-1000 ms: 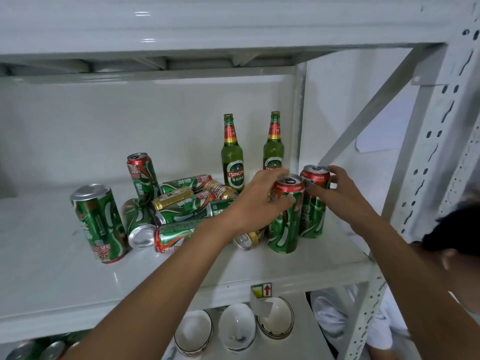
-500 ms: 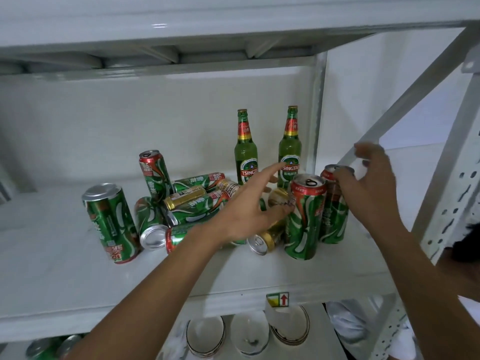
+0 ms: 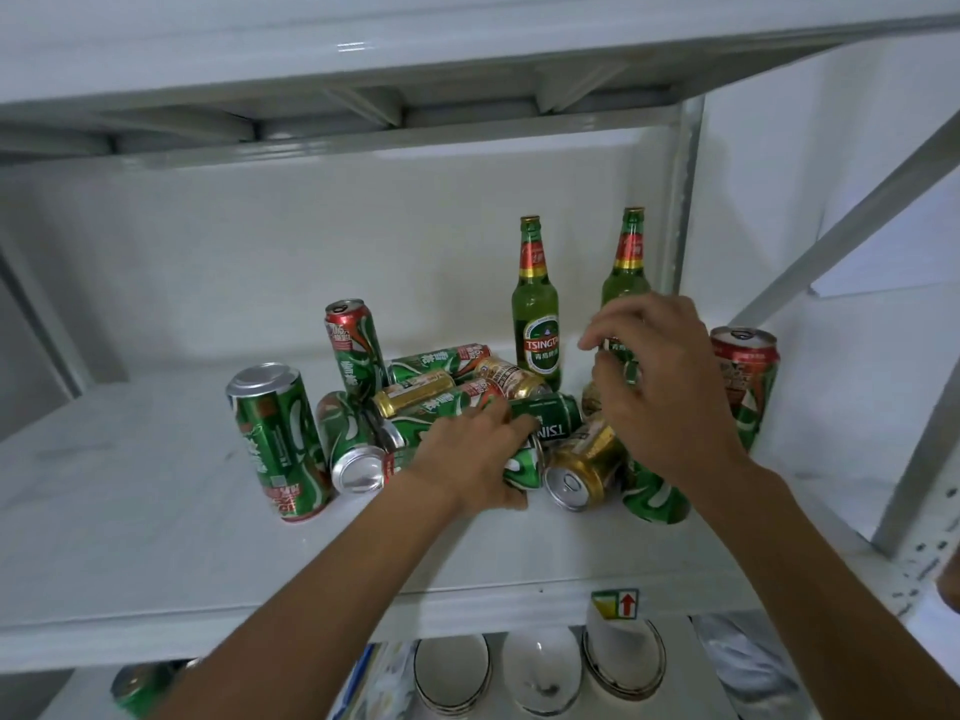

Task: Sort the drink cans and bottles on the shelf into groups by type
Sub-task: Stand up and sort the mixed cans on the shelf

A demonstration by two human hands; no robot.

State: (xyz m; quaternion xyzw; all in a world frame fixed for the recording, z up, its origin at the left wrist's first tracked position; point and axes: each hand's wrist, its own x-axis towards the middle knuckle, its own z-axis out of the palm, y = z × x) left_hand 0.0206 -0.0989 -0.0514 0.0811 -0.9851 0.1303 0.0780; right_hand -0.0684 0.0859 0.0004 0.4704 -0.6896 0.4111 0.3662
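Note:
On the white shelf [image 3: 156,511], a pile of green-and-red cans [image 3: 441,402] lies on its side. My left hand [image 3: 472,454] is closed around one lying green can [image 3: 522,470] at the pile's front. My right hand [image 3: 660,392] hovers with its fingers apart over an upright green can [image 3: 654,493], whose top it hides. A gold can [image 3: 584,465] and a dark green can [image 3: 553,418] lie between my hands. Two green glass bottles [image 3: 537,324] [image 3: 628,262] stand at the back. Upright cans stand at the left [image 3: 278,439], back [image 3: 353,345] and right [image 3: 745,376].
A shelf board [image 3: 363,44] hangs close overhead. A rear post [image 3: 683,200] and a diagonal brace [image 3: 831,241] bound the right side. On the lower level sit three bowls [image 3: 545,678] and a green can [image 3: 140,688].
My left hand dropped from the upright can's top onto a lying green can in the pile. My right hand left the right-hand can and moved left over the front upright can.

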